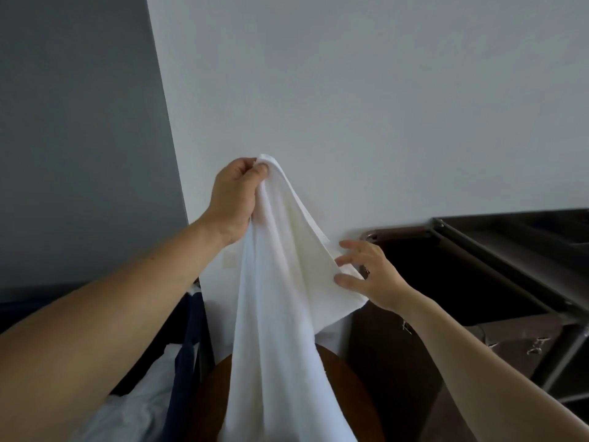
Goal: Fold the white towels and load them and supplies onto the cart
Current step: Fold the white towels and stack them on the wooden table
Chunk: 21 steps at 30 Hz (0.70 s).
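Note:
A white towel point(280, 298) hangs unfolded in front of me, its lower end running off the bottom of the frame. My left hand point(234, 199) is raised and pinches the towel's top corner. Lower and to the right, my right hand point(371, 275) pinches the towel's right edge between thumb and fingers, pulling it out sideways. The dark cart point(516, 260) stands at the right, its brown cloth bag open just behind my right hand.
A round brown wooden surface point(344, 387) lies below the towel. At the lower left a dark blue bin point(188, 349) holds white linen point(140, 403). A pale wall fills the background, with a grey wall at the left.

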Available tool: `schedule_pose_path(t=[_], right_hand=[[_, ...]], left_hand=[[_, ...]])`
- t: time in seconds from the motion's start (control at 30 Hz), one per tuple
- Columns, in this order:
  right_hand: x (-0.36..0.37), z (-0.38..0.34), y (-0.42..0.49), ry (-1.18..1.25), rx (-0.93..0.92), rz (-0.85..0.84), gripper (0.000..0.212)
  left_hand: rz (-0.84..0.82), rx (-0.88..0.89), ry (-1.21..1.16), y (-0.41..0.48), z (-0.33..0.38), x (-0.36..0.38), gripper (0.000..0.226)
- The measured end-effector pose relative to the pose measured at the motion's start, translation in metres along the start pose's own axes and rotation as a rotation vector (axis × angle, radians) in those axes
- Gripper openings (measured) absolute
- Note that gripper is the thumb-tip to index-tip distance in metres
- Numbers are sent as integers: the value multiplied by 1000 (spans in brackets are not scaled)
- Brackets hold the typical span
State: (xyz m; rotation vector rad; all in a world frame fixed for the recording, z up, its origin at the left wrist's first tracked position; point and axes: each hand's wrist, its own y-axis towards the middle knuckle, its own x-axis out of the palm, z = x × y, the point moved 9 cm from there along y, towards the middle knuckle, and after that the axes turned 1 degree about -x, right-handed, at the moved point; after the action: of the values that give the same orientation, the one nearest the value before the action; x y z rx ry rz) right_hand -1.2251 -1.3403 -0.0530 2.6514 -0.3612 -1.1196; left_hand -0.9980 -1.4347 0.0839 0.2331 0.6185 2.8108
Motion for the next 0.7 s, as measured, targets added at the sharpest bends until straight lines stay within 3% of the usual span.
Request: schedule_pose_path(t=[0.17, 0.3, 0.4, 0.57, 0.7], right_hand=[[20, 32, -13, -136, 133, -164, 50], [22, 48, -16, -280, 107, -252, 35], [1, 44, -9, -320, 84, -179, 22], [-66, 3, 17, -301, 2, 62, 36], [-107, -53, 35, -185, -104, 213, 27]], left_hand=[[75, 23, 17, 17, -2, -16, 15], [202, 16, 126, 33, -12, -51, 14], [232, -22, 266, 36, -30, -77, 12], [292, -91, 388, 32, -56, -120, 15], [337, -48, 409, 34, -32, -138, 18]])
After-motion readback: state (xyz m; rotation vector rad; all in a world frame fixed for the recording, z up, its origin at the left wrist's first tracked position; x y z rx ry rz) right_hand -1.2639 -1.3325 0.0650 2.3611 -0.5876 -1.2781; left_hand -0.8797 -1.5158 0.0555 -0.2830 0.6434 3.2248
